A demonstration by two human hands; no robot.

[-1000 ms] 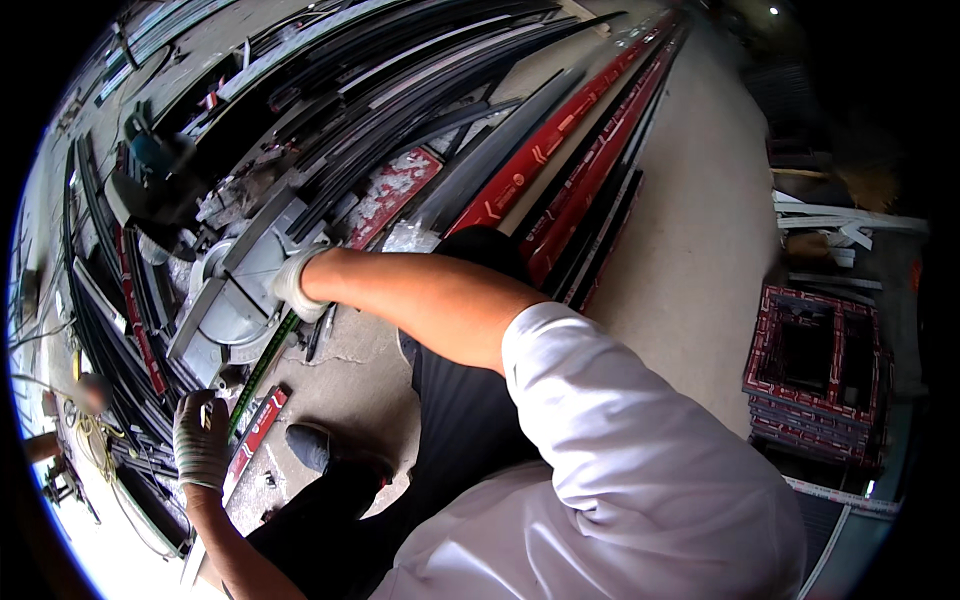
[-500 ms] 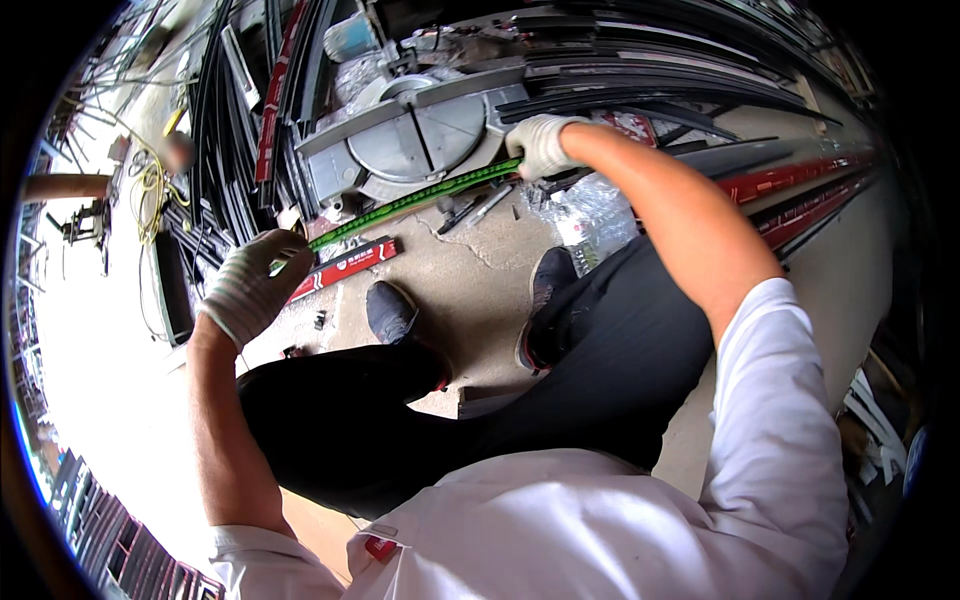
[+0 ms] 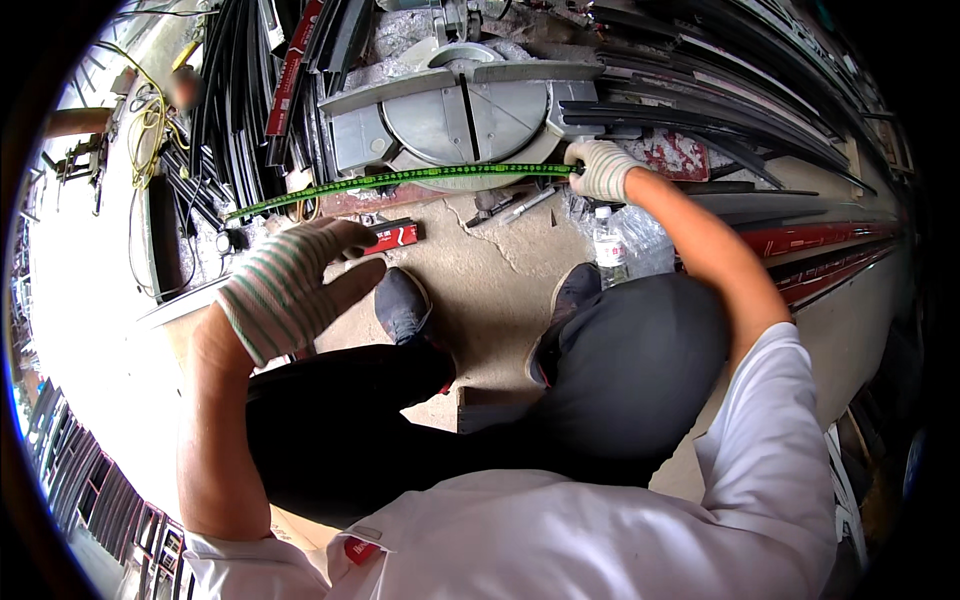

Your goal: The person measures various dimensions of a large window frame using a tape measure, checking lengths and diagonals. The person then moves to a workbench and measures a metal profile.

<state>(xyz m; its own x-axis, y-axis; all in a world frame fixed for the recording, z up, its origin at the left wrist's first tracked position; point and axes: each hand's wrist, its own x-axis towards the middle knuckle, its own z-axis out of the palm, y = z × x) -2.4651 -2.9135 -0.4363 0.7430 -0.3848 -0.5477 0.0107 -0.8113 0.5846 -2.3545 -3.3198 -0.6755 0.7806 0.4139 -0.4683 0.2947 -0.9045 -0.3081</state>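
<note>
A green tape measure (image 3: pixel 420 175) stretches from my right hand (image 3: pixel 604 172) far out to the left, its blade bowed slightly upward in the middle. My right hand, in a white knit glove, is closed on its right end; the fingers hide what lies inside. The blade passes in front of the grey round-tabled saw base (image 3: pixel 430 118), and its left end hangs free. My left hand (image 3: pixel 285 288), in a striped glove, is nearer to me, thumb and fingers apart with nothing between them. Just beyond its fingertips lies a short red-faced profile piece (image 3: pixel 395 237) on the floor.
Long black profiles (image 3: pixel 225 100) are piled at the left, and more dark bars (image 3: pixel 710 90) at the far right. A water bottle (image 3: pixel 608 245) stands by clear plastic wrap (image 3: pixel 650 238) near my right knee. A yellow cable (image 3: pixel 150 125) lies coiled at the left.
My left hand has come off the tape's left end and moved back toward me, opening. My right hand has shifted right with the tape. The view has moved, showing the bottle.
</note>
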